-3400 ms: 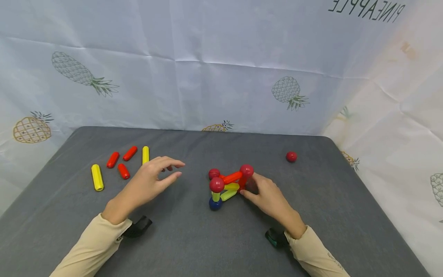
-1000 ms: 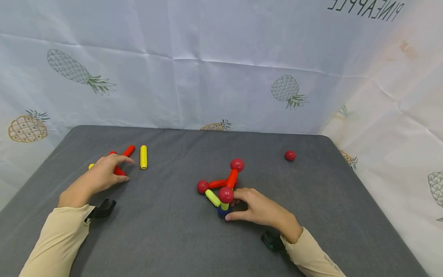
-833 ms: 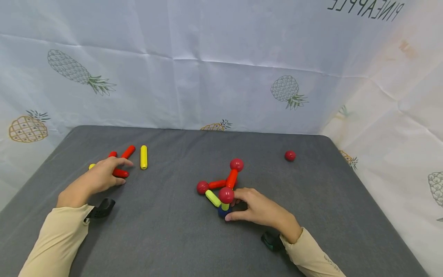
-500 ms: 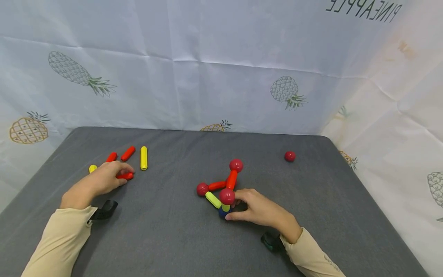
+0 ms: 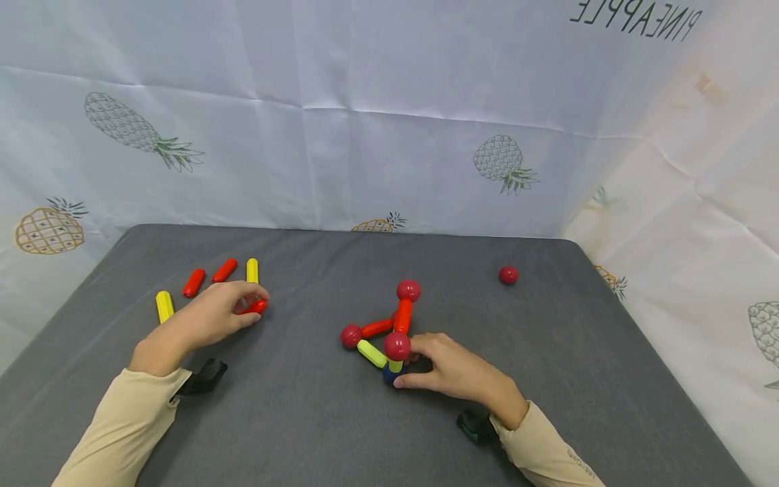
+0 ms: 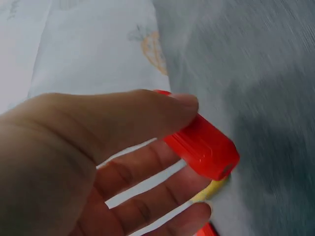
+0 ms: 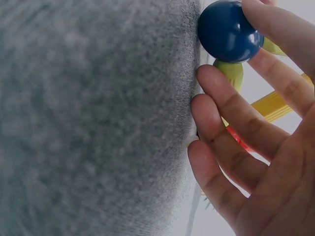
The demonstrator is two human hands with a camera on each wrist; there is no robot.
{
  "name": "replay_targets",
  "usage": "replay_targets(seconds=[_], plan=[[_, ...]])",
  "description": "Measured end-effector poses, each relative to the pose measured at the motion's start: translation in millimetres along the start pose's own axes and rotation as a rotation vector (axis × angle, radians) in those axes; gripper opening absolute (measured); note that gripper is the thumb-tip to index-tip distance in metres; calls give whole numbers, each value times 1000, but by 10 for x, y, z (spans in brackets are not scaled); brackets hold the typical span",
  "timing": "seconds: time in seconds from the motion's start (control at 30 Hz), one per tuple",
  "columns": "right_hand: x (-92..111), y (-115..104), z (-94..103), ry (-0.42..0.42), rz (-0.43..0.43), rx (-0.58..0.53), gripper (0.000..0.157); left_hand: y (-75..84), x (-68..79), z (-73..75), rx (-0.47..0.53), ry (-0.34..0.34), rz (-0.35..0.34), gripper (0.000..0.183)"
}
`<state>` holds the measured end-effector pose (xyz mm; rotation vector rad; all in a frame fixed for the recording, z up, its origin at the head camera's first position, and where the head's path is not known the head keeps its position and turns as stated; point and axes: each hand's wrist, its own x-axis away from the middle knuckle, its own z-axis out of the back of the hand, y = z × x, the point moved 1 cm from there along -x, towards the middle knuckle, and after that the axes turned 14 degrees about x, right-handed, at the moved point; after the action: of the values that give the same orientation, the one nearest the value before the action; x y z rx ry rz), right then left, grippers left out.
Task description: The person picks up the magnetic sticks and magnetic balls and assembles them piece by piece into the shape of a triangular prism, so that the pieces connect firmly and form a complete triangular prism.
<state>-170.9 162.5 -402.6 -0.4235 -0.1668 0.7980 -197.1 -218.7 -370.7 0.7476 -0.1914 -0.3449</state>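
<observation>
My left hand (image 5: 209,314) pinches a short red rod (image 6: 209,150) between thumb and fingers; in the left wrist view the rod's far end sticks out past the thumb. At mid-table stands a joined ball-and-rod build with red balls on top (image 5: 408,291) and at its left corner (image 5: 351,336). Red rods and a lime rod (image 5: 372,354) link its balls. My right hand (image 5: 459,368) holds the build by its blue ball (image 7: 229,32), thumb and index finger on it, other fingers spread beside it. Another red ball (image 5: 397,346) sits above the blue one on a short lime rod.
Two loose red rods, one farther left (image 5: 194,283) and one by it (image 5: 224,270), lie beyond the left hand. Two yellow rods (image 5: 164,306) flank them, each partly hidden by that hand. A lone red ball (image 5: 508,275) rests at the back right. A pineapple-print cloth (image 5: 389,169) hangs behind the table.
My left hand has gone from the build to the loose rods, picked up a red rod and moved back rightward with it. The build has been turned, and my right hand has shifted to its blue ball.
</observation>
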Motion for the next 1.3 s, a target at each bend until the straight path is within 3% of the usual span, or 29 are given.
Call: replay_targets(seconds=[0.23,0.7,1.3], plan=[[5,10,-7,-4,-1,-10,20,155,-12,-73,44,1,-82,30],[1,1,-7,-20,6,-52,17,305,-47,-246,95,55,-221,29],[-1,-11,-9,-25,8,-56,25,444,-96,-492,186,74,-375,29]])
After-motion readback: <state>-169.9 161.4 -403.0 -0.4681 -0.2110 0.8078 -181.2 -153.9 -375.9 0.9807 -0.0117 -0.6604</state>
